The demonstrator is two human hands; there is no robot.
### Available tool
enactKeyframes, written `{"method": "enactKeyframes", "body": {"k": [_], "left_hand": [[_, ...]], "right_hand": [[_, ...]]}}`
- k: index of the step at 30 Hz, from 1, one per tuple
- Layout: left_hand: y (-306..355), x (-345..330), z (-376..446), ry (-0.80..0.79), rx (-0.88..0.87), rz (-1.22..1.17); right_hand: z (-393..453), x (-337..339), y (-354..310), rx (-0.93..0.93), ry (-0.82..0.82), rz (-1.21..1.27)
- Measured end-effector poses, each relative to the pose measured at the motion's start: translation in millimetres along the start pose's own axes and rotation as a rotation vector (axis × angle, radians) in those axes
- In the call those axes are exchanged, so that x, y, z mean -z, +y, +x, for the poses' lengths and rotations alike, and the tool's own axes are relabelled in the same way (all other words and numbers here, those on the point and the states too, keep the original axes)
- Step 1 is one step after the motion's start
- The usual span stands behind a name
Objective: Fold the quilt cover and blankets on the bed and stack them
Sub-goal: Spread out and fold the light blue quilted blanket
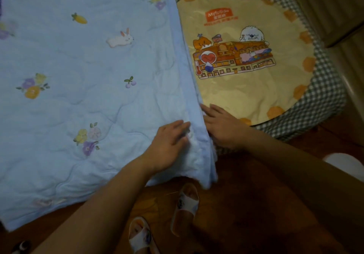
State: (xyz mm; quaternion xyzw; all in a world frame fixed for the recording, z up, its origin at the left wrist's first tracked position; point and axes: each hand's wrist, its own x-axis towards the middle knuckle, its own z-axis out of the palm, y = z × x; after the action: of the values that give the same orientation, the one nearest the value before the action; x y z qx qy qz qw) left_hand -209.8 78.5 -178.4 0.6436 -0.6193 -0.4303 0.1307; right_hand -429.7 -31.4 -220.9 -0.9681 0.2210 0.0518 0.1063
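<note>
A light blue quilted blanket [78, 76] with rabbit, carrot and flower prints lies spread over the left of the bed, its near edge hanging over the bedside. My left hand [169, 143] lies flat on top of it near its right edge, fingers straight. My right hand [220, 123] rests beside that edge, fingers straight and tips against the folded side layers, on a yellow round cartoon-print cloth [246, 96].
A green-and-white checked sheet [323, 88] covers the bed's right side. A brown wooden floor [246, 204] lies below, with my two slippered feet [185, 204] on it. A white object [342, 165] sits at the right edge of the floor.
</note>
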Motion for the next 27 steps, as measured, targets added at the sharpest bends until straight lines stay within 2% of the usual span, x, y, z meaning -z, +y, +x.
{"method": "enactKeyframes", "body": {"k": [2, 4, 6, 8, 10, 11, 13, 15, 17, 18, 19, 21, 23, 25, 27], "left_hand": [[-7, -28, 16, -0.093, 0.004, 0.534], [-5, -50, 15, -0.049, 0.004, 0.733], [1, -65, 3, 0.044, 0.008, 0.733], [-3, -81, -19, 0.108, -0.084, 0.682], [-13, -92, -56, 0.081, -0.167, 0.594], [-21, -97, -79, 0.041, -0.138, 0.532], [-45, -104, -126, 0.031, 0.046, 0.347], [-69, -104, -164, 0.090, 0.510, -0.110], [-92, -96, -184, 0.208, 0.984, -0.685], [-104, -94, -193, 0.238, 1.121, -0.898], [-114, -92, -198, 0.270, 1.189, -1.057], [-123, -88, -198, 0.343, 1.216, -1.276], [-125, -84, -189, 0.410, 1.161, -1.476], [-127, -81, -176, 0.442, 1.089, -1.643], [-126, -73, -166, 0.467, 0.947, -1.819]], "right_hand": [[-30, -6, 9, -0.268, 0.083, 0.143], [-48, -14, -5, -0.562, 0.275, 0.426], [-53, -31, -38, -0.798, 0.360, 0.705], [-49, -53, -80, -0.987, 0.341, 0.944], [-39, -76, -113, -1.144, 0.356, 1.099], [-33, -83, -124, -1.213, 0.385, 1.173], [-26, -102, -134, -1.384, 0.487, 1.397], [-24, -117, -137, -1.532, 0.503, 1.654], [-24, -127, -150, -1.477, 0.392, 2.093], [-22, -125, -161, -1.417, 0.344, 2.314], [-15, -126, -172, -1.371, 0.383, 2.453], [3, -119, -192, -1.345, 0.550, 2.571], [19, -103, -201, -1.326, 0.660, 2.628], [18, -77, -212, -1.308, 0.742, 2.595], [4, -51, -227, -1.259, 0.744, 2.528]]}}
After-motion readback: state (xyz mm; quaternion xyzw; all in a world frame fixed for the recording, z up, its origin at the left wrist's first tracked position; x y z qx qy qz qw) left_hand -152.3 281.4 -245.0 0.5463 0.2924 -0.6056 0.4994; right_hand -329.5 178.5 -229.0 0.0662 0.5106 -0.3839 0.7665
